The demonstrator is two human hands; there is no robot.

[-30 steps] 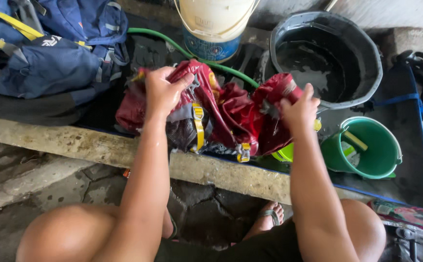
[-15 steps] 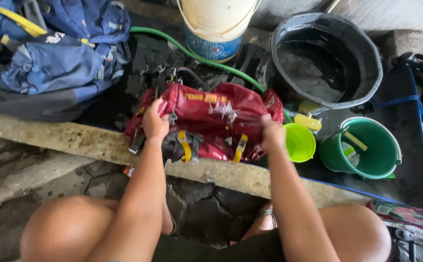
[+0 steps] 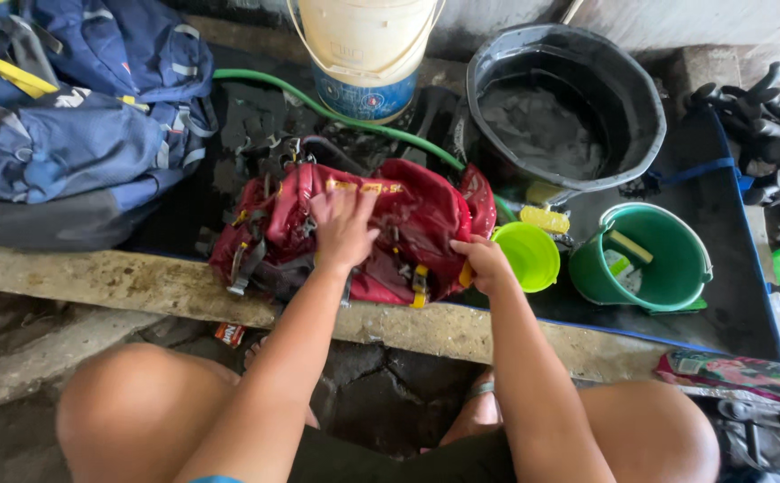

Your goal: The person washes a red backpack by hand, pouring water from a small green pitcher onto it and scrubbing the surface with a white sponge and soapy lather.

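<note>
A wet red backpack (image 3: 408, 210) with yellow straps and black buckles lies on a dark wet slab behind a concrete curb (image 3: 121, 277). My left hand (image 3: 343, 228) rests flat on its top middle, fingers spread and pressing the fabric. My right hand (image 3: 481, 261) pinches the bag's right edge at a yellow strap. A lime green bowl (image 3: 528, 255) sits just right of that hand, touching the bag's side.
A blue backpack (image 3: 76, 125) lies at the far left. A white bucket (image 3: 367, 45) and a green hose (image 3: 345, 121) are behind the red bag. A big dark tub (image 3: 654, 107) of water stands back right, a green bucket (image 3: 676, 268) in front of it.
The red backpack was held up and bunched between both hands, then laid flat on the slab. My left hand has moved onto its top; my right holds its right edge.
</note>
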